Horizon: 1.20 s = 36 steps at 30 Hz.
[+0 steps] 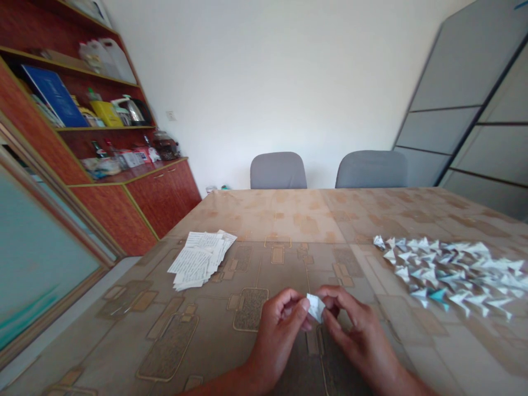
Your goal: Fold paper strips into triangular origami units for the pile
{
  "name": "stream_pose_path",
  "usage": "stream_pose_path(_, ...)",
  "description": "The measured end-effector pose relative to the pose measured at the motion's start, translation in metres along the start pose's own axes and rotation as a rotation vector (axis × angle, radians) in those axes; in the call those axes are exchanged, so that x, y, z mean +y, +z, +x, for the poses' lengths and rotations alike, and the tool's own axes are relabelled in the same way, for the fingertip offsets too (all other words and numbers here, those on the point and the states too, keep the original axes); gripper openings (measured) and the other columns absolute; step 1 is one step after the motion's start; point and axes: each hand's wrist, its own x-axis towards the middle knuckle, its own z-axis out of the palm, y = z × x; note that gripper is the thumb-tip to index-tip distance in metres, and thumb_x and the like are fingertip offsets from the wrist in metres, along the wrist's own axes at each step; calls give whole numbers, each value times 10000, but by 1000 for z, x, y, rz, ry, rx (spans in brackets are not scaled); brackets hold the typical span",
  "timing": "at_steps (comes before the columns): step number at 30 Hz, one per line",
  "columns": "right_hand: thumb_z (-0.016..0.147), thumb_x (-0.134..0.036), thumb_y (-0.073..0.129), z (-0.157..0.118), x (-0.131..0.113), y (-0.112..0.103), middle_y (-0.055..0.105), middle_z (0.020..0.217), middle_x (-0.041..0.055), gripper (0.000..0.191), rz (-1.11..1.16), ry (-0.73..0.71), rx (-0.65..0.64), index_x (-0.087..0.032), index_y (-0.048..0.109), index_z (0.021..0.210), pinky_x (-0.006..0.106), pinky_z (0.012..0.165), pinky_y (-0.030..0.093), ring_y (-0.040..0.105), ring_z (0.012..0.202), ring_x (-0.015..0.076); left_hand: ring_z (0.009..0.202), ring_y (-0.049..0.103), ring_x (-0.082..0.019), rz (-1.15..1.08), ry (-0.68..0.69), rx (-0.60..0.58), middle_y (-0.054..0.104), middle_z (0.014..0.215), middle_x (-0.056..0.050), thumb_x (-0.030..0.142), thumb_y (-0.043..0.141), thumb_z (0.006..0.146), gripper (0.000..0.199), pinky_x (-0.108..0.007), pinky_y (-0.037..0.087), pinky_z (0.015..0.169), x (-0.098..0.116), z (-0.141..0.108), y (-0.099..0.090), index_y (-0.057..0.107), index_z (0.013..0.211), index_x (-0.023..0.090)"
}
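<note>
A small folded piece of white printed paper (315, 307) is held up between my two hands, just above the table. My left hand (284, 319) pinches its left edge between thumb and fingers. On the other side, my right hand (350, 319) grips the paper's right edge with thumb and forefinger. Farther left lies a loose stack of printed paper sheets (200, 258). Over on the right, several rows of small folded paper figures (449, 272) stand close together, mostly white with one teal among them.
The table (264, 214) has a patterned brown cover. Behind its far edge stand two grey chairs (278, 170). A red-brown shelf cabinet (165, 190) with bottles, a kettle and boxes is at the left, and a grey panelled wardrobe (445, 110) rises at the right.
</note>
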Motion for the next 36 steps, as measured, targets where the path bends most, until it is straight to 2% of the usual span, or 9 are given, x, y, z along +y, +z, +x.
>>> stream_pose_path(4,900,-83,462,1,0,-3,655,787,2,191,-103,-103,-106,-228,585,904,247,659,487,619,734,156,628,549,-132,18,-6,14,567,643,1,409,609,839,297,-229,439,611,-4,2,-2,590,721,137)
stream_pose_path(9,885,-49,473,5,0,-3,658,851,21,218,-115,-174,-51,-225,597,918,263,705,484,613,805,170,714,572,-163,54,21,56,613,736,-36,371,618,820,249,-254,446,659,-4,5,-3,602,742,136)
stream_pose_path(11,877,-44,484,6,-1,-4,661,849,14,218,-78,-161,-45,-225,602,904,250,708,485,617,806,163,728,579,-161,3,31,52,634,788,-48,355,625,813,226,-253,452,666,-2,5,-3,591,752,140)
stream_pose_path(15,864,-64,504,5,-1,-4,667,794,2,191,-15,-85,-42,-219,616,858,228,673,484,628,753,151,635,547,-128,-113,28,45,580,686,5,322,664,783,203,-233,454,617,-2,5,-2,538,758,165)
stream_pose_path(18,850,-85,518,4,1,-3,666,755,0,172,-13,-51,-13,-214,631,839,217,634,482,638,705,147,636,551,-124,-156,35,41,571,690,17,292,687,765,198,-227,461,613,-1,5,-1,528,765,175)
stream_pose_path(22,842,-95,526,2,3,-3,667,727,-3,172,-34,-25,35,-212,651,823,203,610,485,652,667,140,699,587,-143,-103,70,22,609,739,-12,294,651,808,147,-239,480,656,0,3,-2,590,780,163)
stream_pose_path(26,842,-121,547,2,6,-4,680,723,1,157,-33,-23,41,-211,675,831,200,603,498,663,661,143,802,630,-187,-12,87,-50,670,853,-64,296,593,861,160,-297,499,753,-3,-1,-5,668,888,157)
stream_pose_path(32,871,-192,568,1,7,-3,670,678,-9,97,-24,32,83,-202,656,830,195,564,510,658,600,138,796,629,-174,-50,98,-101,661,829,-46,233,668,786,97,-275,482,756,-3,3,-6,636,834,154)
stream_pose_path(36,850,-152,566,3,2,-5,665,704,2,89,-97,-63,72,-207,632,828,218,569,517,642,626,153,757,611,-155,-72,66,-80,633,780,-22,218,660,767,89,-254,469,726,-1,4,-5,600,785,155)
